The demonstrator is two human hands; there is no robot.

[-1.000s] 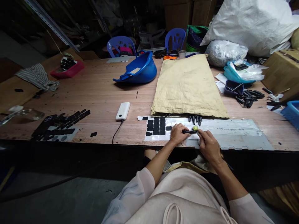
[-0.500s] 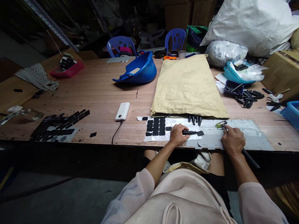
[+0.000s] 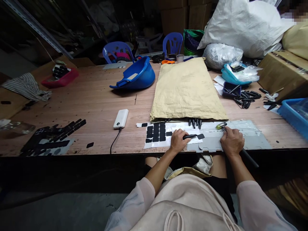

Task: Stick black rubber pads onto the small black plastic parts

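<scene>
My left hand [image 3: 177,140] rests over the white paper sheet [image 3: 156,145], its fingers closed on a slim black pen-like piece [image 3: 191,136]. The piece points right, its far end close to a black rounded patch [image 3: 201,137]; whether they touch I cannot tell. My right hand [image 3: 232,141] grips a hammer [image 3: 250,159] over the grey board [image 3: 255,136]. Its yellow-green-tipped head [image 3: 221,125] lies left of my fingers, and the dark handle sticks out below my wrist past the table edge. Rows of black patches [image 3: 156,132] cover the sheet's left part.
A yellowish sack [image 3: 190,89] lies just beyond the sheet, with several black pieces [image 3: 195,123] at its edge. Left are a white power bank [image 3: 120,118] and a blue basin [image 3: 141,75]. Right are loose black pieces [image 3: 247,98], a blue tub [image 3: 292,112] and a cardboard box [image 3: 284,75].
The camera view has turned slightly, so everything sits farther left in it. Against the table, both hands, the black piece and the hammer have hardly moved.
</scene>
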